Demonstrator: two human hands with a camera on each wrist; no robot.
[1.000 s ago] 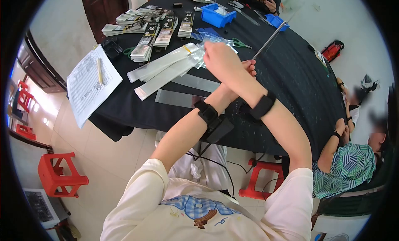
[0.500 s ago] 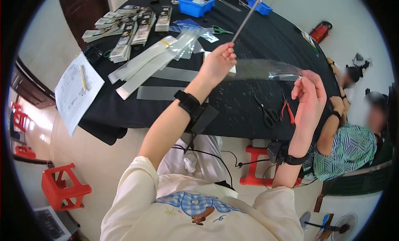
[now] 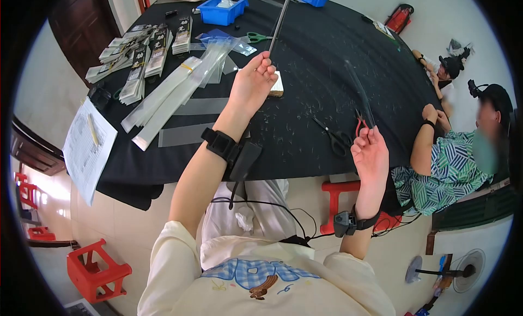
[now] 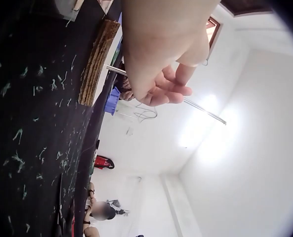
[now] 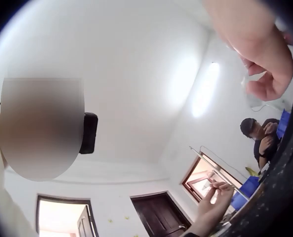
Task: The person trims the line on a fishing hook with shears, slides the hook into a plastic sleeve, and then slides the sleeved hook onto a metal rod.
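My left hand [image 3: 251, 86] curls its fingers round a thin metal rod [image 3: 280, 23]. In the left wrist view the rod [image 4: 205, 109] rises from a white-topped block with corrugated cardboard sides [image 4: 98, 64], which sits on the black-covered table. Off to the right, near the table's front edge, my right hand [image 3: 372, 155] pinches the lower end of a narrow clear plastic strip [image 3: 358, 90], which points up and away from the fingers. Red-handled pliers [image 3: 360, 124] and black scissors [image 3: 340, 143] lie just left of that hand.
Left of the rod are clear plastic sleeves [image 3: 182, 90], stacks of printed packets [image 3: 136, 74] and a paper sheet with a pen [image 3: 81, 147]. Green scissors [image 3: 257, 37] and a blue bin [image 3: 222, 12] lie farther back. Another person [image 3: 436, 174] sits at right.
My right hand went from crossing over the left arm near the sleeves out to the right, bringing the clear plastic strip, then lower towards the front edge. My left hand keeps holding the rod.
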